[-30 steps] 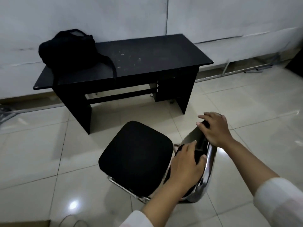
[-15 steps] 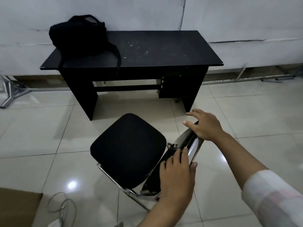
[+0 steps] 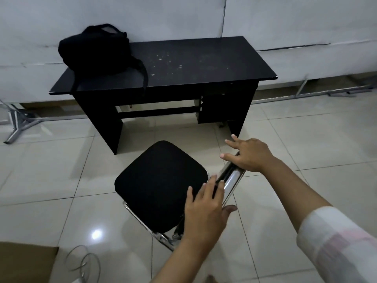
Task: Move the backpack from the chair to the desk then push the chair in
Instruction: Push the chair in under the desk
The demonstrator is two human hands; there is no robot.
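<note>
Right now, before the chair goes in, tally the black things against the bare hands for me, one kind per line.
Black desk: 1
Black backpack, on the desk's left end: 1
Black-seated chair, out on the floor in front of the desk: 1
Hands on the chair's backrest, left hand and right hand: 2
Total: 5

Left hand (image 3: 206, 209): bare, no rings, no watch; forearm bare along all of its visible length. Right hand (image 3: 247, 156): bare, no rings or bands; short, plain fingernails (image 3: 222, 155). Right forearm bare up to a sleeve (image 3: 336, 244). Sleeve: loose white fabric with faint pale pink and grey checks, soft folded cuff edge, no buttons visible. Small tip of a bare body part at the bottom edge, too cropped to identify.
</note>
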